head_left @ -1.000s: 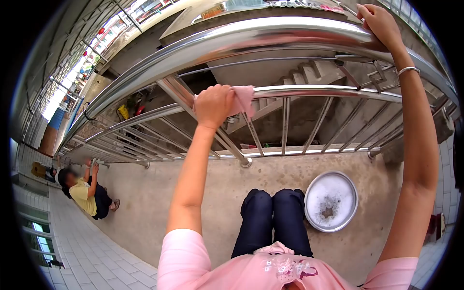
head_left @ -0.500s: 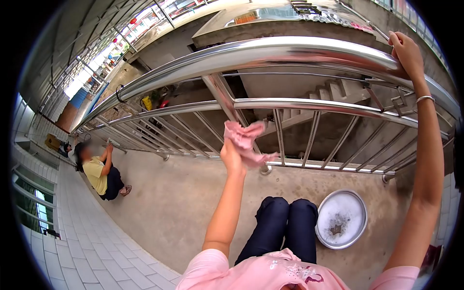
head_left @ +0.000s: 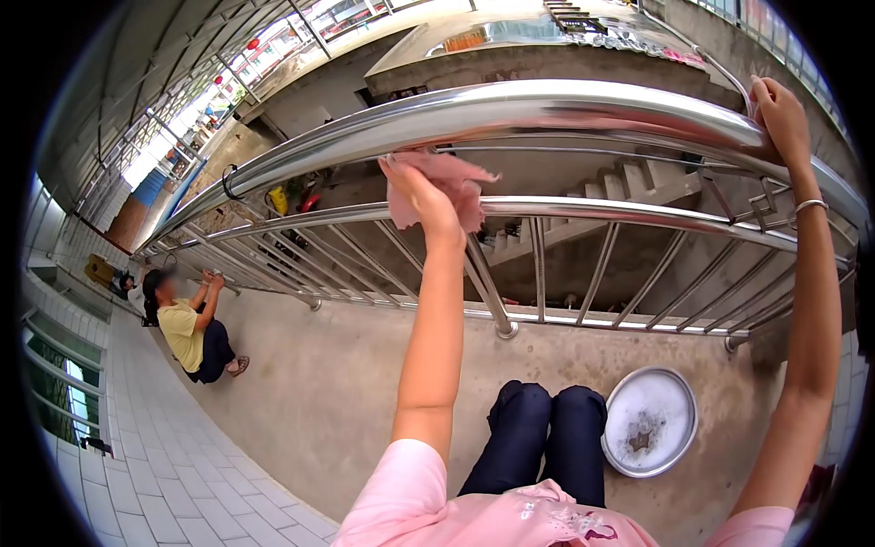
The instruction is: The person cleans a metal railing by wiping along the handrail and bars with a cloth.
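My left hand (head_left: pixel 432 208) is closed on a pink cloth (head_left: pixel 462 179). It presses the cloth around the upright post of a shiny metal railing, just under the thick top handrail (head_left: pixel 565 108). The cloth hides that part of the post, and some of it hangs over the middle rail (head_left: pixel 583 211). Far to the right, my right hand (head_left: pixel 782 120) grips the top handrail, its fingers curled over the outer side. Something pale shows beside those fingers, too small to make out.
A round metal basin (head_left: pixel 649 421) with white suds and dark specks stands on the concrete floor right of my knees. Further left, a person in a yellow top (head_left: pixel 182 333) squats with raised hands near the railing. A white tiled wall (head_left: pixel 182 456) runs along the left.
My left hand has moved up with the pink cloth, from the lower post to just below the top handrail. My right hand stays on the handrail. The view has shifted slightly.
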Available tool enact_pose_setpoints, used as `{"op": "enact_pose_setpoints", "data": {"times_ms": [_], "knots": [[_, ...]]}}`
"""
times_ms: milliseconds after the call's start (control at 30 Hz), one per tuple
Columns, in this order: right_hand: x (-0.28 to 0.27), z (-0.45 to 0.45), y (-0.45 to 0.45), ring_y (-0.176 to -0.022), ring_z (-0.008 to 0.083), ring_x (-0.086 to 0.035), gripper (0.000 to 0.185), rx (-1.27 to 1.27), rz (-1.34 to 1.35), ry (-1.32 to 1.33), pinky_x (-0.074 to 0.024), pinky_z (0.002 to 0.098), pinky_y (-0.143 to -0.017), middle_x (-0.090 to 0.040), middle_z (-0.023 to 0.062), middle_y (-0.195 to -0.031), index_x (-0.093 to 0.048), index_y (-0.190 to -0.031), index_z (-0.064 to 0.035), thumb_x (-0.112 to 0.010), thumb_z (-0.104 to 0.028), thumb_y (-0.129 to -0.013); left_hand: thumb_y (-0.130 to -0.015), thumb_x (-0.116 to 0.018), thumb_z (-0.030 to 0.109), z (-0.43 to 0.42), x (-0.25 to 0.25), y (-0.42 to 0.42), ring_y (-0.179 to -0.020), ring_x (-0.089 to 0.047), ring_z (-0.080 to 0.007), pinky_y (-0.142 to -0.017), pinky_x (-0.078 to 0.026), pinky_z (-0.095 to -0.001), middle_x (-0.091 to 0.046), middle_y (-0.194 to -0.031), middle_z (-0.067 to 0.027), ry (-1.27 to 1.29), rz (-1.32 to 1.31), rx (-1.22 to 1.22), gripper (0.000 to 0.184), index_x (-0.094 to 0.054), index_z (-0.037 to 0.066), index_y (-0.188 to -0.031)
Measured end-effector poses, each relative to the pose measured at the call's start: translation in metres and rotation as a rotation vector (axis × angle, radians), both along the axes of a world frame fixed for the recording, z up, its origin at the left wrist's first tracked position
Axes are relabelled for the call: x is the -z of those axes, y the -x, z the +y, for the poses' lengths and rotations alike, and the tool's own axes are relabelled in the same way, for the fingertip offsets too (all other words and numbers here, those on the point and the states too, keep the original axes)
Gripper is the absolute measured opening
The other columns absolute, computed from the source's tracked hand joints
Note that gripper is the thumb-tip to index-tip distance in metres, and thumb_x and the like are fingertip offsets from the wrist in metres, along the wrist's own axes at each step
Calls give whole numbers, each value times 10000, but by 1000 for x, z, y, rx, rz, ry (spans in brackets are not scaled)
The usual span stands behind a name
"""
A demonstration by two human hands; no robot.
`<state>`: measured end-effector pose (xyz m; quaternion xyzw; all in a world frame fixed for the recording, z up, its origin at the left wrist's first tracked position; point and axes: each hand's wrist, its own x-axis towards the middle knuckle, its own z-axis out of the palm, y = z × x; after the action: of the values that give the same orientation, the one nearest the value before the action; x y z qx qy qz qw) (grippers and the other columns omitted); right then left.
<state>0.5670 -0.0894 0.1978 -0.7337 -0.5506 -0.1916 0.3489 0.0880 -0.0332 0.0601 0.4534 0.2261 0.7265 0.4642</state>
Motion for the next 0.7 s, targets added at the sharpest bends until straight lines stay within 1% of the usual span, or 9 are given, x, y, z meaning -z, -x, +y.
{"op": "enact_pose_setpoints", "data": {"times_ms": [67,100,167,367,400,500,533,633,700], "knots": [[-2,2,0,-601,198,-596,406,8,-8,-4,-434,351,-619,-598,68,-607,-654,-869,-67,-439,-402,-948,-1029,-261,516,-2,1,-4,-667,-562,-190,-684,-504,-363,-581,-896,-82,213,-21,-245,558,-476,31,-1203],[-1,2,-1,-600,201,-595,408,12,-9,-9,-435,351,-618,-597,71,-607,-653,-867,-65,-440,-403,-950,-1019,-331,495,18,12,8,-734,-577,-196,-750,-498,-391,-595,-886,-112,108,-223,-62,522,-524,18,-1105],[-3,4,-1,-598,204,-594,410,19,-14,-10,-435,352,-617,-597,74,-607,-653,-864,-64,-440,-403,-951,-996,-418,432,54,17,43,-828,-611,-194,-726,-514,-295,-647,-807,-115,-456,314,437,477,-631,16,-901],[-5,-2,3,-598,216,-600,400,42,-13,29,-440,356,-617,-600,86,-610,-661,-866,-63,-450,-390,-953,-939,-515,222,67,5,63,-710,-580,-207,-646,-496,-318,-610,-752,-98,11,556,376,235,-583,25,-832],[-5,-2,4,-599,217,-602,400,46,-7,14,-440,356,-616,-602,85,-609,-662,-855,-63,-451,-388,-952,-886,-570,245,79,12,71,-746,-625,-188,-586,-511,-315,-649,-873,-84,268,242,658,243,-602,22,-977],[-5,-4,5,-598,219,-605,403,55,-13,-4,-440,356,-611,-606,82,-604,-663,-826,-67,-455,-389,-949,-880,-567,230,153,83,100,-773,-644,-202,-594,-525,-313,-664,-910,-92,564,3,622,237,-614,43,-1018],[-5,-5,5,-596,219,-606,400,54,-4,1,-441,357,-611,-606,81,-602,-664,-827,-69,-457,-390,-947,-888,-558,296,207,138,124,-758,-656,-224,-581,-522,-324,-677,-966,-112,461,148,477,299,-620,52,-1048],[-4,-4,4,-593,218,-607,395,36,8,-3,-442,357,-609,-610,79,-603,-664,-823,-74,-463,-392,-941,-871,-593,319,74,5,66,-772,-600,-189,-667,-503,-301,-597,-821,-79,194,400,370,300,-599,44,-988],[-5,-6,8,-596,217,-612,392,50,27,11,-445,356,-612,-615,78,-608,-662,-823,-76,-460,-390,-942,-923,-478,370,76,16,69,-706,-682,-281,-541,-540,-358,-694,-835,-189,-22,430,645,398,-627,4,-966]]}}
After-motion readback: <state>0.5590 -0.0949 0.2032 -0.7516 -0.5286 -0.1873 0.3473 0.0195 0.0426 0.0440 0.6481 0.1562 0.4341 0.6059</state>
